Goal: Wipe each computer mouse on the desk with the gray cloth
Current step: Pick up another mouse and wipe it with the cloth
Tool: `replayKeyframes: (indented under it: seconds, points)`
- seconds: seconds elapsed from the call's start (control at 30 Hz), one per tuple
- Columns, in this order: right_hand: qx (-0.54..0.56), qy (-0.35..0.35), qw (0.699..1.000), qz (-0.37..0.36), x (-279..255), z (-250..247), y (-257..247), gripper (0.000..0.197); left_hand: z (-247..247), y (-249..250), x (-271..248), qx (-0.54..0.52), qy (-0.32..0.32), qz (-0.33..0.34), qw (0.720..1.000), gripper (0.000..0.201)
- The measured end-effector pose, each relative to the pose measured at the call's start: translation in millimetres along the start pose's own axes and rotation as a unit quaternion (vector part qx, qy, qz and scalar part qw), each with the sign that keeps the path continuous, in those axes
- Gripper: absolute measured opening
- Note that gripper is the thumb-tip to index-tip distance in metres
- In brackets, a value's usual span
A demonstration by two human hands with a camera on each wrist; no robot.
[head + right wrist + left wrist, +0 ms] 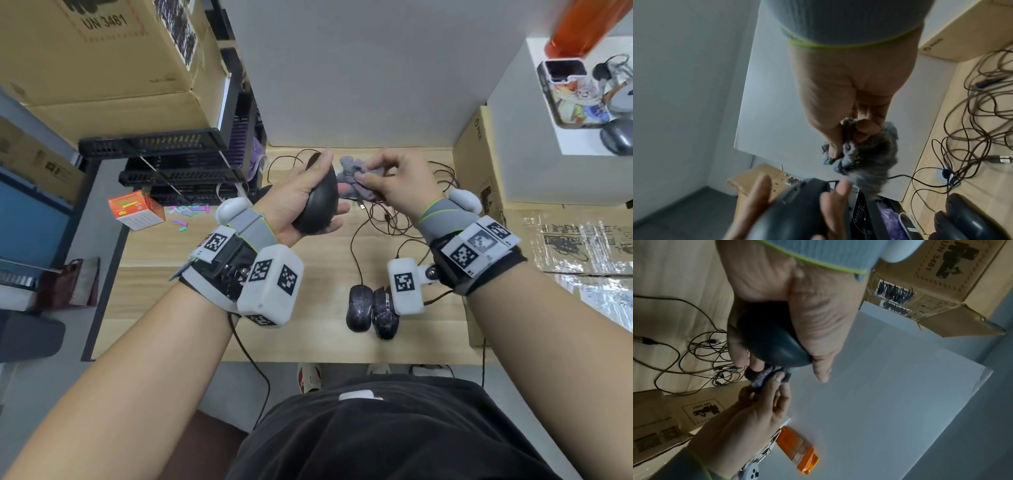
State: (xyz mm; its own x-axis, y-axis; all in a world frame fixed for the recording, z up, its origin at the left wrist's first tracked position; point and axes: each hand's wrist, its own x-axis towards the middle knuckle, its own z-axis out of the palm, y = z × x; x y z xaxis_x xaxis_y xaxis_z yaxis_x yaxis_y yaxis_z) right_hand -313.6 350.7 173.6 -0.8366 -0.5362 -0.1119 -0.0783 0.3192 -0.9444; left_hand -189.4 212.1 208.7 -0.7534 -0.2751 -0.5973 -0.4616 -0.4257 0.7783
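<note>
My left hand (301,198) grips a black computer mouse (318,202) above the desk, turned on its side; the left wrist view shows the thumb and fingers wrapped round the mouse (774,340). My right hand (394,185) pinches a bunched gray cloth (356,178) against the mouse's right side. In the right wrist view the cloth (869,155) hangs from the curled fingers just above the mouse (797,211). Two more dark patterned mice (359,308) (385,315) lie side by side near the desk's front edge, under my right wrist.
Tangled mouse cables (383,219) spread over the wooden desk (205,325). Black trays (178,164) and cardboard boxes (102,51) stand at left, a small orange-and-white box (137,210) by them. A cardboard box (479,164) and silver bags (582,246) lie at right.
</note>
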Motion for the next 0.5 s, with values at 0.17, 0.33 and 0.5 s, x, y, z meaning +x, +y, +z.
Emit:
replayKeyframes:
  seconds: [0.17, 0.33, 0.5]
  points:
    - [0.084, -0.038, 0.995, -0.037, -14, 0, -17, 0.018, -5, -3, 0, -0.06, 0.034, -0.008, 0.998, 0.046]
    - [-0.019, -0.146, 0.98, -0.135, -26, 21, -36, 0.018, 1, -4, 0, -0.069, 0.046, 0.007, 0.997, 0.042]
    - [-0.089, 0.006, 0.99, -0.105, -9, 17, -34, 0.02, 5, -8, -2, -0.036, 0.044, 0.001, 0.998, 0.047]
